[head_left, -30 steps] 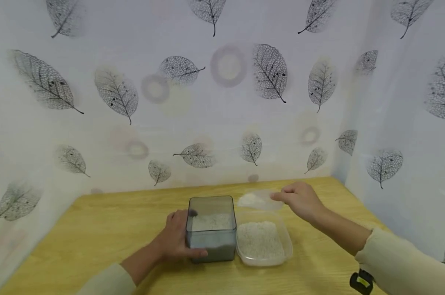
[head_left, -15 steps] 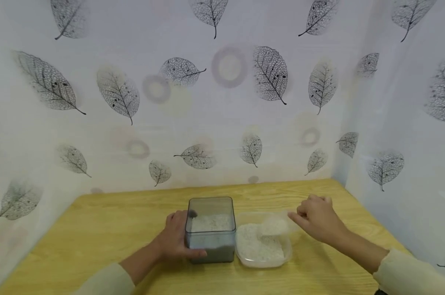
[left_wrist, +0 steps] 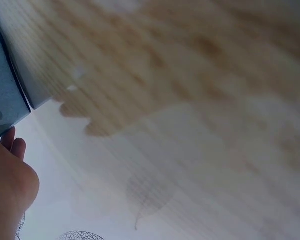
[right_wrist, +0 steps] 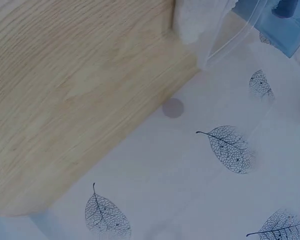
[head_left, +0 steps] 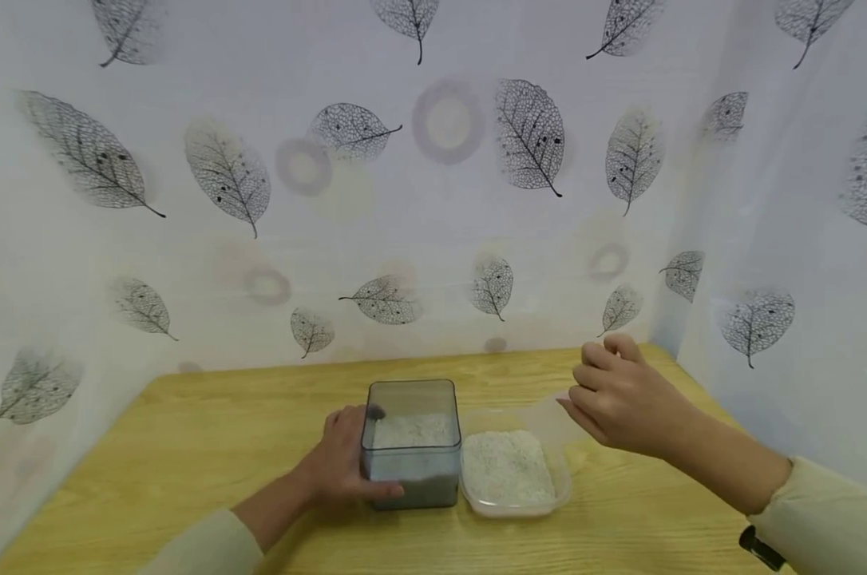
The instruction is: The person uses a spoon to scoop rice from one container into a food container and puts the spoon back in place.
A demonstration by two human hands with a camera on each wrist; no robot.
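A translucent scoop (head_left: 548,419) sits just left of the right hand (head_left: 623,399), at that hand's thumb; the fingers are curled in, pinching its handle end, which they mostly hide. In the head view the scoop overlaps the far right corner of a clear tub (head_left: 514,509) filled with white grains (head_left: 508,467); whether they touch cannot be told. Just left of the tub stands an upright grey see-through box (head_left: 429,471), more grains inside. The left hand (head_left: 343,463) grips the box's left side, thumb across its near face. Both containers rest on the wood-grain worktop (head_left: 247,463), before a leaf-patterned curtain (head_left: 441,216).
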